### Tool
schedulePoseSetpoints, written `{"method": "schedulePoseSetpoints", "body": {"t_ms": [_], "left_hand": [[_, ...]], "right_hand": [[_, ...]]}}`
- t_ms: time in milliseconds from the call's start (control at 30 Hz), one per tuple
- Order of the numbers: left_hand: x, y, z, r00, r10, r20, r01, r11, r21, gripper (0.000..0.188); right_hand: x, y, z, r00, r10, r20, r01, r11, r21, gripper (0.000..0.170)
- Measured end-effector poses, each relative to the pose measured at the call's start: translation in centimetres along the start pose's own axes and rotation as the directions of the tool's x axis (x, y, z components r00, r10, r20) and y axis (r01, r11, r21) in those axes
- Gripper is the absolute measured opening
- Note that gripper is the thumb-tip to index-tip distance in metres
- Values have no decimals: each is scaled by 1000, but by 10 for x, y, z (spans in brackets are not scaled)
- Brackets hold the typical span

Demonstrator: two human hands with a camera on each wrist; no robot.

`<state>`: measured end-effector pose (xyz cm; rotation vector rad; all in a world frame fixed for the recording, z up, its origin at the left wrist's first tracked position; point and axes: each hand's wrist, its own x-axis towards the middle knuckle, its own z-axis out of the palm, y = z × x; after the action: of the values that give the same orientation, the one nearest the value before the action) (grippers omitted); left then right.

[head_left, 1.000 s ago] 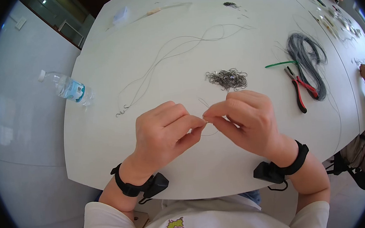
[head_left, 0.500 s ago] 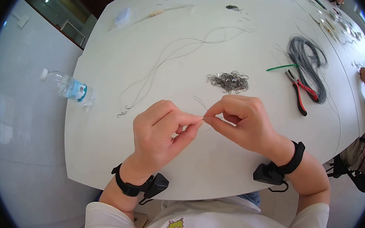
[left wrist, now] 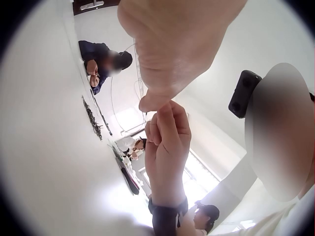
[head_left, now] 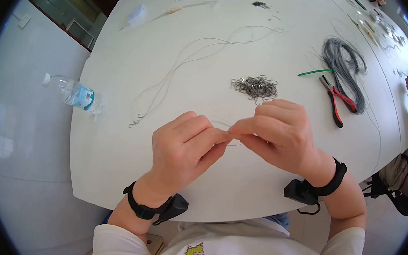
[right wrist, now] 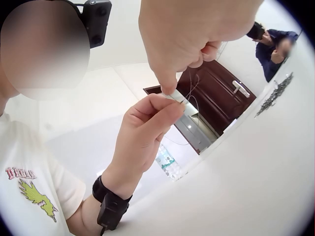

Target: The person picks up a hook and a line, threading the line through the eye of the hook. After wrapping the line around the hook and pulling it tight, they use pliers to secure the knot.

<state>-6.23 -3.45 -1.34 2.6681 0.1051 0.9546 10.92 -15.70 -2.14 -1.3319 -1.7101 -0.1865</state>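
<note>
Above the near part of the white table [head_left: 209,185], both hands meet fingertip to fingertip. My left hand [head_left: 179,146] pinches a small fish hook [right wrist: 181,102]; only a tiny dark tip shows, the rest hidden by the fingers. Thumb and forefinger of my right hand [head_left: 280,135] pinch thin fishing line [right wrist: 190,91] right beside it. Loops of this line hang around the fingertips in the right wrist view. Just beyond the hands lies a pile of loose fish hooks [head_left: 255,89].
Finished-looking lines with hooks [head_left: 136,121] stretch across the table's left half. To the right lie red-and-black pliers [head_left: 335,101] and a grey hank of line [head_left: 346,66] with a green tie [head_left: 315,72]. A water bottle [head_left: 82,97] is at the left edge. Other people sit around.
Both hands stay together at the same spot, with small shifts of the fingers. The right hand's fingers have flattened against the left fingertips, and the small line loop beyond them has changed shape.
</note>
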Motion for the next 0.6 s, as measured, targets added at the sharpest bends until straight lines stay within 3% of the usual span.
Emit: {"method": "schedulePoseSetpoints", "body": {"t_ms": [300,467,600], "left_hand": [[1,2,-3,996,92,-18,-92,996,8,22],[-2,0,0,995,-5,-105,-3,997,-83,21],[0,2,-3,990,-83,-114,73,993,-93,22]], "right_hand": [[0,0,1,964,267,14,-267,953,142,10],[-3,-1,5,920,379,96,-391,898,201,8],[-5,-4,9,929,352,112,-367,910,194,8]]}}
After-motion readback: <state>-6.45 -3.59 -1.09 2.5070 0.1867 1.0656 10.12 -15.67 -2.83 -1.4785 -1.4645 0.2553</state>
